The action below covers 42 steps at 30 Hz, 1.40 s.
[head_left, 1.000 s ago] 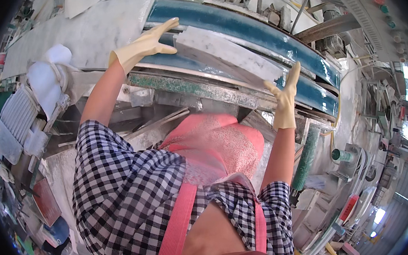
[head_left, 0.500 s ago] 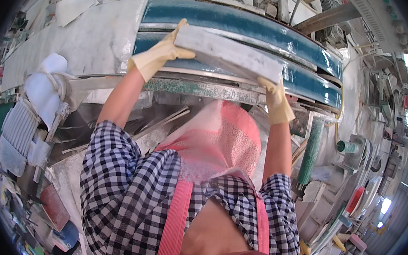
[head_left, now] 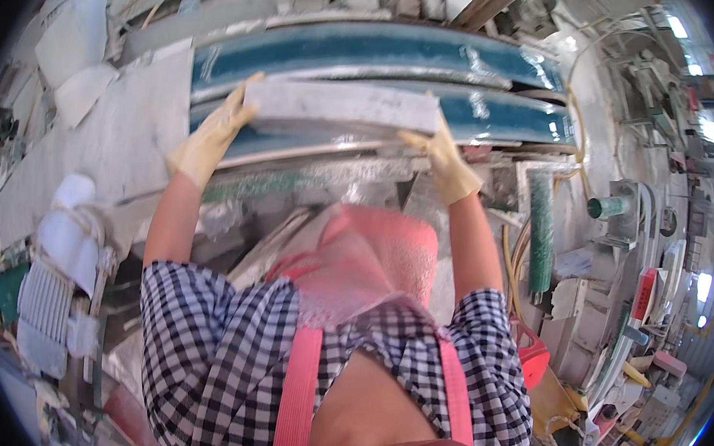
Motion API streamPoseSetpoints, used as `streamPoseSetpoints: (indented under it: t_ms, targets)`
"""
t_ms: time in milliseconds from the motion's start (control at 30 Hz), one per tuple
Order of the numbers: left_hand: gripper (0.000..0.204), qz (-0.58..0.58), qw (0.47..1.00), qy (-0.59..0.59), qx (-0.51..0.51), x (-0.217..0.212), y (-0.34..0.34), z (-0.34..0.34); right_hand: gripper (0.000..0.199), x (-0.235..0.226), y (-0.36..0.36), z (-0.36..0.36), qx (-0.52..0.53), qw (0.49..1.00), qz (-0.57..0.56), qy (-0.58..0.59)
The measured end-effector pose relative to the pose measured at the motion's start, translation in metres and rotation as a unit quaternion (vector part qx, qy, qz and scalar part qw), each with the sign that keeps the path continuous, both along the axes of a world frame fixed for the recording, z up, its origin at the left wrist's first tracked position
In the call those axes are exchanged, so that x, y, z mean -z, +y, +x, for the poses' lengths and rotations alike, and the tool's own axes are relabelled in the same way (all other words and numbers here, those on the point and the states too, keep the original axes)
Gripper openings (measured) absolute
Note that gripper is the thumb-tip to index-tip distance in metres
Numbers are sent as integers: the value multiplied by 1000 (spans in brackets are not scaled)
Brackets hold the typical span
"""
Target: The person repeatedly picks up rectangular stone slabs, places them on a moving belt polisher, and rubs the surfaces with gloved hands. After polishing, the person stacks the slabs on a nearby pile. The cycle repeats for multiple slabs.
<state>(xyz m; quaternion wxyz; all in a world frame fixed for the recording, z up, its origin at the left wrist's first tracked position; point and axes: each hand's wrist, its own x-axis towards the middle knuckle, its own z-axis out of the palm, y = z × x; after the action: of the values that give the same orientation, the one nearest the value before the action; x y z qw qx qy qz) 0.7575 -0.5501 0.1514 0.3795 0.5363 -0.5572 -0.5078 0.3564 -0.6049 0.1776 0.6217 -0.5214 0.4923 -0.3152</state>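
Note:
A long, pale grey-white stone block [head_left: 339,103] lies crosswise between my hands over two blue conveyor belts [head_left: 360,45]. My left hand [head_left: 215,140], in a cream rubber glove, grips the block's left end, fingers along its end face. At the other end, my gloved right hand [head_left: 446,161] holds the right end, with a fingertip reaching toward the front side. The block sits almost level across the view. Whether its underside touches the nearer belt cannot be made out.
A flat whitish table [head_left: 91,143] adjoins the belts on the left. A worn green rail [head_left: 311,178] runs along their front edge. A green roller [head_left: 541,234] stands at right, near a red plastic item [head_left: 533,356]. Grooved pale pieces [head_left: 46,319] are stacked at left.
The view has turned, and belts and block appear further left. The block, slanting down to the right before, now lies nearly level, with both hands still gripping its ends.

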Motion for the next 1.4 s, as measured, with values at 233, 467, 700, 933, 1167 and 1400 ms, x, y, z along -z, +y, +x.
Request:
streamPoseSetpoints:
  t_ms: [233,467,700,933,1167,1400]
  targets:
    - [59,28,992,-94,-84,-25,19,-27,103,-2,4,3,29,999,17,-10]
    - [72,46,993,-45,-98,-47,26,-47,109,17,-3,-7,46,996,23,-76]
    - [77,-30,995,-89,-18,20,21,-10,102,42,-22,-22,-92,963,-199,156]
    - [79,94,972,-195,-92,83,-20,64,113,14,-27,27,-73,951,-226,197]
    - [79,38,992,-99,-75,62,8,76,79,19,-14,36,-32,946,-250,203]
    - [74,17,986,-124,-111,40,6,55,91,-42,-2,43,-39,990,-99,88]
